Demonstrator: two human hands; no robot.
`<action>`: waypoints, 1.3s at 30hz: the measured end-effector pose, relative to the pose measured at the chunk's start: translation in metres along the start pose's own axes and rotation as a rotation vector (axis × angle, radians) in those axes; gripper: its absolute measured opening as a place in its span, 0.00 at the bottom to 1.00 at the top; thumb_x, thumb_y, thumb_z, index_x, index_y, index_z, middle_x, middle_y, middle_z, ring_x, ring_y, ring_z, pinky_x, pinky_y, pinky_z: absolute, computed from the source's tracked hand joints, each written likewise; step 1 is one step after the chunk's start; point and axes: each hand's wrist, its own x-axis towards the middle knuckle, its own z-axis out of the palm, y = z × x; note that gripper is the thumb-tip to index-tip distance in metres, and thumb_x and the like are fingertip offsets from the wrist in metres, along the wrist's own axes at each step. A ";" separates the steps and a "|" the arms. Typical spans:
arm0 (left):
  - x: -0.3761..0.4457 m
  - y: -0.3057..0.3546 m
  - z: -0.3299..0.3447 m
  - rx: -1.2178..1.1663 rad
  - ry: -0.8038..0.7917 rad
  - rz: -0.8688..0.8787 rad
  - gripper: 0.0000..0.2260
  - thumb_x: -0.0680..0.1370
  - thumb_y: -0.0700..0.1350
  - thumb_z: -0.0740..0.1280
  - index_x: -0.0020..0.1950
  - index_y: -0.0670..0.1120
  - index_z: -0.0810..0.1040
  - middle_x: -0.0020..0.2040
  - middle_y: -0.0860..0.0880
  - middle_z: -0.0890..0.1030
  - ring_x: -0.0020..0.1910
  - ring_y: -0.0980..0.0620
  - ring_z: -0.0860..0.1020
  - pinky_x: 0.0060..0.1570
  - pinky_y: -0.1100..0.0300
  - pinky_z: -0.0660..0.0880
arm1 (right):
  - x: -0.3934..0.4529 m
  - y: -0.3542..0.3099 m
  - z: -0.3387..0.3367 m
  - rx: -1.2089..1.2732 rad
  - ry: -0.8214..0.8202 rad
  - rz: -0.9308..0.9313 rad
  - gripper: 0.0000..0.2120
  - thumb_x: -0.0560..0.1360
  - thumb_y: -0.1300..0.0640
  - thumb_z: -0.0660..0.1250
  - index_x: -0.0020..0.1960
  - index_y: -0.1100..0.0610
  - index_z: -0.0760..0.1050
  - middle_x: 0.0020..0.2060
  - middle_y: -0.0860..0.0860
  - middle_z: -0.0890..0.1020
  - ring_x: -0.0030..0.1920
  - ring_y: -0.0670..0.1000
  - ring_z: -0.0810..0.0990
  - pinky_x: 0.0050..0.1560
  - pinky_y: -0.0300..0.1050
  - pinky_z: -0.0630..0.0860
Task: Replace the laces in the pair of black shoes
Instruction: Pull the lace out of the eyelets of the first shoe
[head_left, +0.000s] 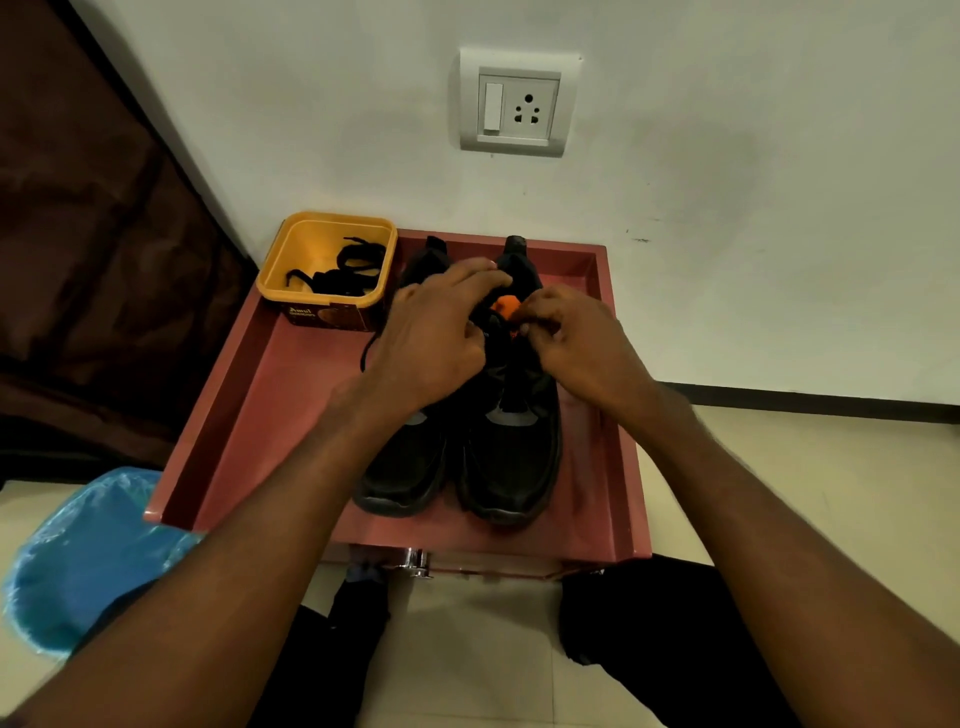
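1. Two black lace-up shoes stand side by side, toes toward the person, on a reddish-pink rimmed tray-like surface (228, 410) set against the white wall: the left black shoe (402, 467) and the right black shoe (511, 457).
2. The left hand (431, 343) lies over the upper part of the shoes, fingers stretched forward and lightly curled; what they hold, if anything, I cannot tell.
3. The right hand (571, 338) has its fingers bent in a pinch at the right shoe's tongue, beside a small orange patch (505, 304); the thing pinched is hidden.
4. A loose black lace end (370, 348) trails off the left shoe onto the tray.
5. A square yellow plastic tub (327, 265) at the tray's far left corner holds a bundle of black laces (348, 267); its brown label reads "Amul".
6. A white wall switch and socket plate (518, 101) sits above; a bin with a blue plastic liner (88, 556) stands on the floor to the left.
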 end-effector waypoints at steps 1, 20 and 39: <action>0.000 -0.001 0.004 -0.008 -0.055 0.026 0.29 0.73 0.38 0.63 0.74 0.52 0.73 0.72 0.53 0.75 0.69 0.49 0.75 0.70 0.39 0.70 | -0.001 0.001 0.003 -0.027 -0.009 -0.014 0.11 0.81 0.60 0.67 0.60 0.54 0.85 0.54 0.47 0.82 0.50 0.45 0.80 0.52 0.42 0.79; -0.003 0.000 0.005 -0.033 -0.204 -0.104 0.24 0.75 0.46 0.67 0.72 0.52 0.71 0.42 0.51 0.81 0.49 0.44 0.79 0.42 0.55 0.75 | 0.002 -0.002 0.001 -0.143 -0.144 0.062 0.11 0.79 0.55 0.71 0.60 0.54 0.84 0.57 0.48 0.75 0.61 0.52 0.72 0.60 0.51 0.77; -0.004 0.004 0.017 0.040 -0.164 -0.040 0.38 0.72 0.65 0.73 0.74 0.49 0.65 0.68 0.50 0.79 0.69 0.50 0.76 0.81 0.48 0.48 | -0.003 -0.007 0.004 -0.262 -0.044 0.018 0.13 0.79 0.57 0.71 0.63 0.54 0.83 0.71 0.49 0.73 0.70 0.53 0.71 0.68 0.50 0.74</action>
